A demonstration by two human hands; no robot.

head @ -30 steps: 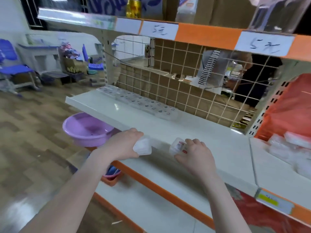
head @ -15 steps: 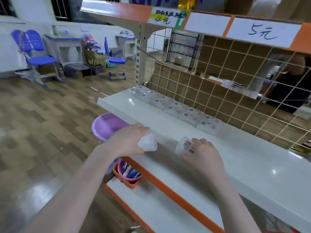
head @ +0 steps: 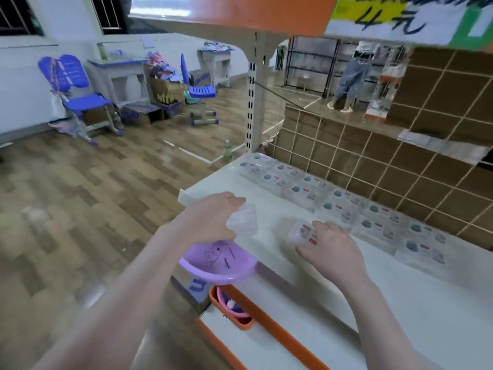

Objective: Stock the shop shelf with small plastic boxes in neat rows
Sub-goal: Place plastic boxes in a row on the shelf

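A small shop: white metal display shelving with orange front edge strips [head: 277, 332] stands on a wood-pattern floor, a handwritten price label [head: 400, 20] is fixed to the upper shelf's edge, and a cream wire grid back panel [head: 373, 161] runs behind rows of small clear plastic boxes with printed labels [head: 344, 206]; more racks of goods [head: 384, 84] stand in the background
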